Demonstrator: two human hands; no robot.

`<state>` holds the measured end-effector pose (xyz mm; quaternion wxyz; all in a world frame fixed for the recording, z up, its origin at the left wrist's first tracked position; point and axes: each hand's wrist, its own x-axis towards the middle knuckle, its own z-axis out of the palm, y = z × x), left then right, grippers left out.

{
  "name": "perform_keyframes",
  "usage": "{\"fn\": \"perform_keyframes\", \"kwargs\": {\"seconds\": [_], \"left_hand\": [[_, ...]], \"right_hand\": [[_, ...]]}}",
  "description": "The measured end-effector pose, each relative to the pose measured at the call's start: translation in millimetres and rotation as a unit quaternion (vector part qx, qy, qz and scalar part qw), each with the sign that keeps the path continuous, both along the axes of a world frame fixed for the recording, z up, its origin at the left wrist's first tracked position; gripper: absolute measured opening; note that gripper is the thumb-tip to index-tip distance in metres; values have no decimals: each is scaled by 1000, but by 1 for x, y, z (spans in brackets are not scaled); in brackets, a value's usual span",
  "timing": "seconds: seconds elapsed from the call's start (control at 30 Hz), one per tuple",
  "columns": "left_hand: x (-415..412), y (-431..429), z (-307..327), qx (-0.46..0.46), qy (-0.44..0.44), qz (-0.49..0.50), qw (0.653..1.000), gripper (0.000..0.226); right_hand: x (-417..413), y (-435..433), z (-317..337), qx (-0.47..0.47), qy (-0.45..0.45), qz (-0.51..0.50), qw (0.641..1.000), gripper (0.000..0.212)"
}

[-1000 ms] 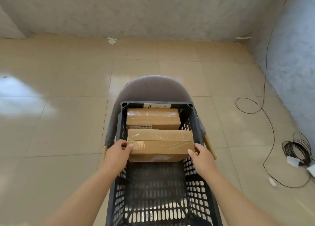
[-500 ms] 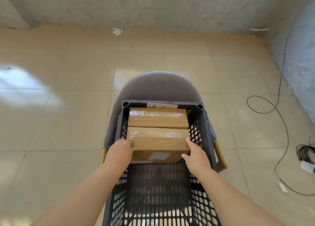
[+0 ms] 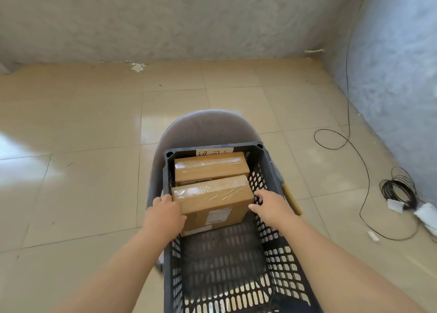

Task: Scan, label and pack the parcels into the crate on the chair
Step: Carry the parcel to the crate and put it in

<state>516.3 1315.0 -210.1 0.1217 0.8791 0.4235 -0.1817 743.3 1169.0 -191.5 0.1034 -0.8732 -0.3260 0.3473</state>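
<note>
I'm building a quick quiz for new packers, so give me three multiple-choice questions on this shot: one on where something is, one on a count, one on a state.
1. Where in the crate does the far parcel sit?
A) against the wall by the chair back
B) at the end nearest the person
C) on top of the rim

2. How many parcels does the crate hold?
A) one
B) two
C) four

3. The near parcel has a top that is:
A) open, flaps up
B) torn through
C) sealed with clear tape

Answers:
1 A, it sits against the crate's far wall.
2 B, only the far parcel and the near parcel show inside.
3 C, glossy tape runs across its closed top.
</note>
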Motion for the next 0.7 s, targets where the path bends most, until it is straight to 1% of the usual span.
{"fn": "perform_keyframes", "kwargs": {"seconds": [0.07,0.17,0.27,0.33,0.47,0.57,0.7], "left_hand": [[-6,1,10,-25,-23,-11,999,34],[-14,-2,24,-46,-46,-54,996,30],[-23,-7,36,-46,-49,-127,990,25],[-27,-14,45,-48,-42,-177,982,27],[-29,-41,60,-57,-46,-271,960,29],[-26,-72,68,-66,-51,-342,936,30],[-24,-133,80,-64,-71,-424,901,32]], "right_hand": [[-10,-10,13,-5,-13,-9,1000,40],[-32,-30,31,-21,-22,-29,999,43],[-62,-59,47,-28,-20,-62,997,43],[-85,-84,56,-26,-19,-96,995,43],[-134,-138,73,-48,-27,-140,989,39],[-171,-184,85,-66,-38,-181,981,35],[-225,-252,97,-73,-32,-280,957,42]]}}
